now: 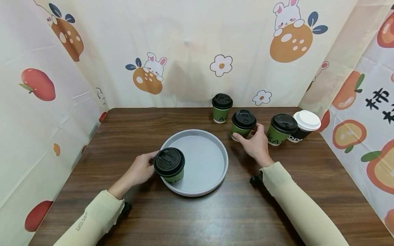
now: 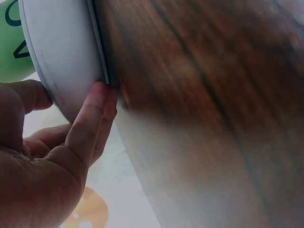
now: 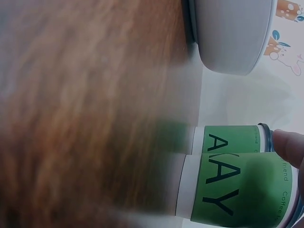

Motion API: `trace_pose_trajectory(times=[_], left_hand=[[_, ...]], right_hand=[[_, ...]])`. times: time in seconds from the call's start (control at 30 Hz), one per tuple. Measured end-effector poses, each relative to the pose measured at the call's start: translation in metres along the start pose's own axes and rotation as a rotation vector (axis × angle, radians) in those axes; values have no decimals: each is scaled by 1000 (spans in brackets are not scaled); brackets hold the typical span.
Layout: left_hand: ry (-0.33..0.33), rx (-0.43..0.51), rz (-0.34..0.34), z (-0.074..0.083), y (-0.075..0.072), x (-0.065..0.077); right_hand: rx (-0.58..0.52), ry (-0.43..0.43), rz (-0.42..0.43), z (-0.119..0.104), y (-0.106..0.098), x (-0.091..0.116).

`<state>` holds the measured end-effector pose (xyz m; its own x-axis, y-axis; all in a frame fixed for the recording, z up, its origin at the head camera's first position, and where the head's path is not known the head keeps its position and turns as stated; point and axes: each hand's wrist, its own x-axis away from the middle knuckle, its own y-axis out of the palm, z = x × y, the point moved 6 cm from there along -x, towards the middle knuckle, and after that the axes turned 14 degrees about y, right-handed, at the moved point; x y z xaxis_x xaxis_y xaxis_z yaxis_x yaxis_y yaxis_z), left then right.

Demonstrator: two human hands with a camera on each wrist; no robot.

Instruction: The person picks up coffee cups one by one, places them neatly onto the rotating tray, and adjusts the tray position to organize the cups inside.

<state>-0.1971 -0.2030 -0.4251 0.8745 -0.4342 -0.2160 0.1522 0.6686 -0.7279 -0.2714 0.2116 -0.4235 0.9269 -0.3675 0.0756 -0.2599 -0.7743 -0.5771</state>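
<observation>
A round light-grey tray (image 1: 203, 164) with a raised rim lies on the table. On its left part stands a green paper coffee cup (image 1: 173, 178) with a black lid. My left hand (image 1: 143, 167) pinches the tray's left edge; in the left wrist view, the thumb (image 2: 35, 95) is at the rim and the fingers (image 2: 85, 126) reach along the outer wall. Right of the tray, my right hand (image 1: 257, 145) grips another green coffee cup (image 1: 239, 131) with a black lid, thumb at its front. Only a fingertip (image 3: 287, 145) of that hand shows in the right wrist view.
Behind the gripped cup stands a green cup (image 1: 220, 114) with a black lid. To its right are another green cup (image 1: 275, 135) and a black cup (image 1: 298, 134) with a white lid. Printed cloth (image 1: 191, 41) hangs along the back and both sides of the wooden table (image 1: 197, 222).
</observation>
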Motion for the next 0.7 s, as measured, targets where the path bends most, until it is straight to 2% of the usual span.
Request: trace_pose_trajectory(times=[0.7], left_hand=[[8, -1, -3, -1, 0, 0]], right_hand=[[-10, -8, -8, -2, 3, -8]])
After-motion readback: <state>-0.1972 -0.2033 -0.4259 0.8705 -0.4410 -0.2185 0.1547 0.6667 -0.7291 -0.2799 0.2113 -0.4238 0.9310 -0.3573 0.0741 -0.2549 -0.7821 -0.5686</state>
